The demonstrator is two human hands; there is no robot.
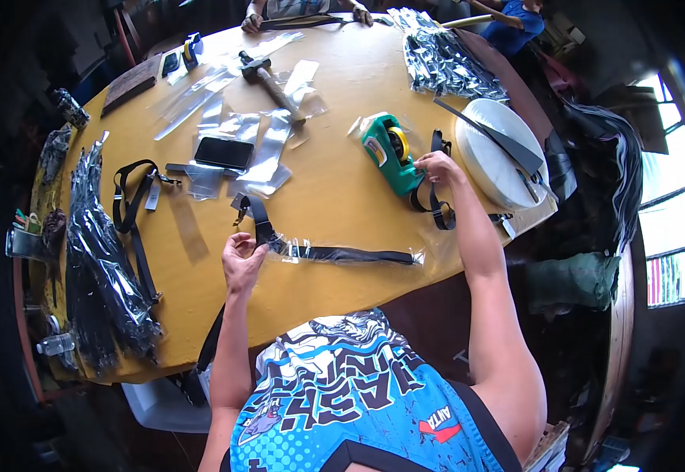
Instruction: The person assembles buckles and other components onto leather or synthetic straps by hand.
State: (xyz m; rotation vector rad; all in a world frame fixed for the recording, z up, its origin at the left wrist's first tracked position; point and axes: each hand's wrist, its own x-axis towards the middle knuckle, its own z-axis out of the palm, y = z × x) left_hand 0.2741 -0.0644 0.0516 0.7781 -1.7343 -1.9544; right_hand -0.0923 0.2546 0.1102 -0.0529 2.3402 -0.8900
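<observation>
My left hand (244, 261) is closed around a black strap (259, 214) with a metal clip at its upper end. Just right of it, another length of black strap lies in a clear plastic sleeve (350, 254). My right hand (438, 167) has its fingers pinched together at the end of a green tape dispenser (389, 153) holding a yellow-cored roll. What sits between those fingertips is too small to make out. A looped black strap with buckles (439, 214) lies under and beside the right hand.
A phone (224, 153) and a hammer (273, 88) lie among clear plastic sleeves. Bundles of packed straps (106, 259) line the left; another pile (448, 59) is at the back. A round white slab (502, 153) carries a dark blade-like strip. Two people are across the table.
</observation>
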